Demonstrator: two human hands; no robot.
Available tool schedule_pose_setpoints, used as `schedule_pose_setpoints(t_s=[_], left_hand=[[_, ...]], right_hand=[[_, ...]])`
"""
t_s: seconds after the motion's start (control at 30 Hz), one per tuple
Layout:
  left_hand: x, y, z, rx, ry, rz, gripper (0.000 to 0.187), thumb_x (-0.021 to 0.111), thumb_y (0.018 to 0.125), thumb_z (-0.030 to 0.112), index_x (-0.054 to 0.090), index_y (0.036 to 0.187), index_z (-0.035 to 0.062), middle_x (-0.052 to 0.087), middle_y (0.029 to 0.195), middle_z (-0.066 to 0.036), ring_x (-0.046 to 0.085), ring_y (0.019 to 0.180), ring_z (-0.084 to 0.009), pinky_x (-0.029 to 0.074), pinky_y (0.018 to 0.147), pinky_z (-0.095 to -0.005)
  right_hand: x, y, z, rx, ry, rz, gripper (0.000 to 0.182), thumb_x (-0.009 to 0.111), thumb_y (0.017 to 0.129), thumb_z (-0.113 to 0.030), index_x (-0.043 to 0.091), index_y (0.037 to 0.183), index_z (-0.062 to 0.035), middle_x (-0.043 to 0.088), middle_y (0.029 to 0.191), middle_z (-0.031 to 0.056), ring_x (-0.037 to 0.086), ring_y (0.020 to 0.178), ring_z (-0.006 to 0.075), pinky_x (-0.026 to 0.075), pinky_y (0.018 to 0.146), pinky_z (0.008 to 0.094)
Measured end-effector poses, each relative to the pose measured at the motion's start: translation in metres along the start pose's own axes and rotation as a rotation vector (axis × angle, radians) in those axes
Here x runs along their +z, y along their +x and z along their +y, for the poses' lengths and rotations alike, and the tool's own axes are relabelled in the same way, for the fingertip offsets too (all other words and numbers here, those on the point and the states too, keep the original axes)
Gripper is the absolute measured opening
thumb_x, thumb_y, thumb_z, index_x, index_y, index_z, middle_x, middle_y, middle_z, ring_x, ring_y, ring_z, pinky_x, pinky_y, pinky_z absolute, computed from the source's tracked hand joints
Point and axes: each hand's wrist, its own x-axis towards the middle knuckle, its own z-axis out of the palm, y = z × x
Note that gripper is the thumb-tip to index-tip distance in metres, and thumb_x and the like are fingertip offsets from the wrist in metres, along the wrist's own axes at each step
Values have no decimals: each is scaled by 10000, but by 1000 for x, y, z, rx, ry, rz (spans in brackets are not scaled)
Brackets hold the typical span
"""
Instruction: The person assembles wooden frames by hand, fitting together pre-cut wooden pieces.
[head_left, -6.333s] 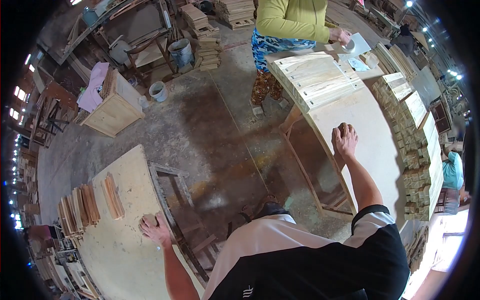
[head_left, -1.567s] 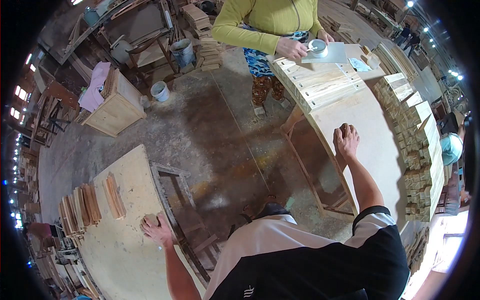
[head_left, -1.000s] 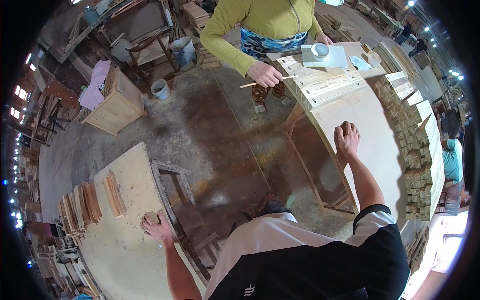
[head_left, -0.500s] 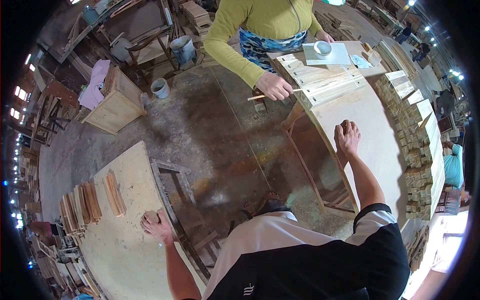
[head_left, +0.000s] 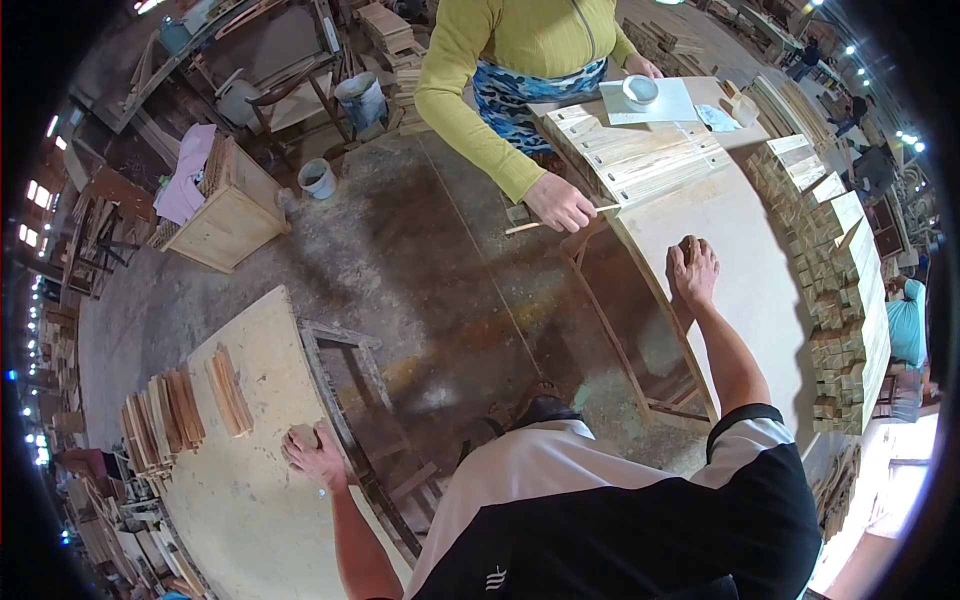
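My left hand (head_left: 316, 458) rests on the pale tabletop (head_left: 250, 510) at the lower left, fingers apart, holding nothing. Near it lie thin brown wooden strips (head_left: 229, 392), with more strips (head_left: 163, 420) in a row further left. On the right-hand table (head_left: 745, 270), my right hand (head_left: 694, 270) lies with bent, slightly spread fingers and nothing visible in it. Beyond that hand are joined light boards (head_left: 650, 155) with dark slots. A co-worker's hand (head_left: 560, 202) holds a thin stick (head_left: 524, 228) at the boards' near corner.
Stacked wooden blocks (head_left: 835, 290) line the right table's far edge. A white cup (head_left: 640, 92) stands on a pale sheet (head_left: 672, 108) by the co-worker. Buckets (head_left: 317, 179) and a wooden crate (head_left: 235, 210) stand on the floor at the upper left.
The co-worker's hand with the stick has moved slightly down and to the right along the boards' edge. Both of my hands have stayed almost in place.
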Motion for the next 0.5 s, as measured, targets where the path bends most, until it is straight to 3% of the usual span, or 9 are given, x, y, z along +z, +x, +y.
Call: schedule_pose_setpoints(t_s=[0.5], left_hand=[[13, 1, -7, 4, 41, 38, 788, 537, 938, 623, 453, 1474, 51, 430, 1510, -201, 366, 1420, -384, 255, 1145, -600]], right_hand=[[-1, -4, 2, -18, 35, 21, 551, 563, 950, -474, 538, 1360, -106, 498, 1424, 214, 427, 1356, 400, 305, 1107, 564]])
